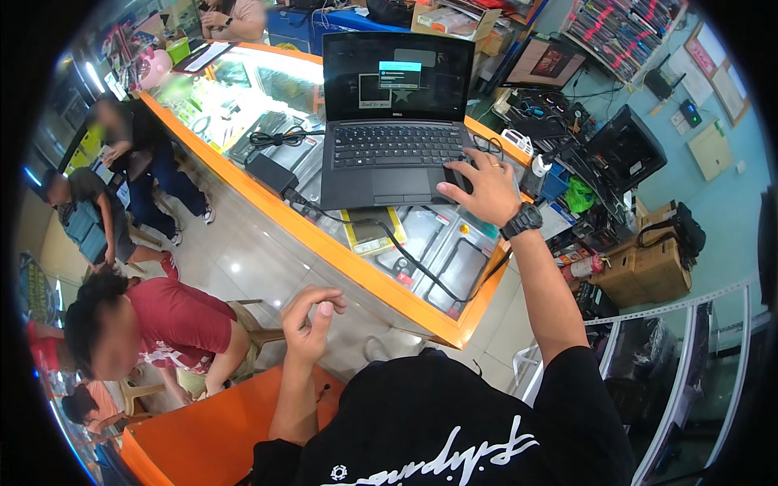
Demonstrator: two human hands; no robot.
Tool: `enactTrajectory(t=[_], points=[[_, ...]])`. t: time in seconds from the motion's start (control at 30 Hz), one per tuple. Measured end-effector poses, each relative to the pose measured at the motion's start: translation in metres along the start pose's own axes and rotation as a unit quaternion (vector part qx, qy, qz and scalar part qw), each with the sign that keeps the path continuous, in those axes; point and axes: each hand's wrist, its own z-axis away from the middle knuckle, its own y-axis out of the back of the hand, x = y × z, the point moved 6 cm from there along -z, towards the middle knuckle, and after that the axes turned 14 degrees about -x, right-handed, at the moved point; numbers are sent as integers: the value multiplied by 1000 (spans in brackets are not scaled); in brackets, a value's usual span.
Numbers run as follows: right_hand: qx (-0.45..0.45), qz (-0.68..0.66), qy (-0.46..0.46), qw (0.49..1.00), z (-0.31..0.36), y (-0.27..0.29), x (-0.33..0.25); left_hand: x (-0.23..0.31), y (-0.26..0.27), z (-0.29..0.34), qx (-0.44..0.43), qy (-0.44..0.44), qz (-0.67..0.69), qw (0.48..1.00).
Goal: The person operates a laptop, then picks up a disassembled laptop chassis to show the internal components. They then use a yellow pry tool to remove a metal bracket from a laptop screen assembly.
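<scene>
Taking the view's centre as the dial, the left hand [309,324] hangs between 7 and 8 o'clock, loosely curled, with nothing visible in it. At 2 o'clock the right hand [489,188] is spread palm-down, fingertips over the keyboard's near right corner, thumb toward the touchpad; whether any key is pressed, I cannot tell. The laptop [395,154] stands at 12 o'clock on the counter [438,326]. Just beside it, toward 10 o'clock, lies the charger [272,173], its cable [391,233] trailing toward 5 o'clock.

The laptop is already open and lit; a small window on its screen seems unanswered. Whether the charger is plugged in is unclear. Farther off, between 1 and 2 o'clock, sits a monitor [545,61].
</scene>
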Motion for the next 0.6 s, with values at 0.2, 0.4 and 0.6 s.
enactTrajectory(t=[0.2, 0.4, 0.6], points=[[15, -76, -13, 997, 9, 15, 28, 5, -7, -20, -12, -11, 1, 1000], [21, -42, -15, 999, -3, 9, 36, 10, -16, -28, -26, -19, -9, 999], [10, -29, -24, 999, -35, 6, 35, 16, -20, -35, -30, -20, -21, 999]])
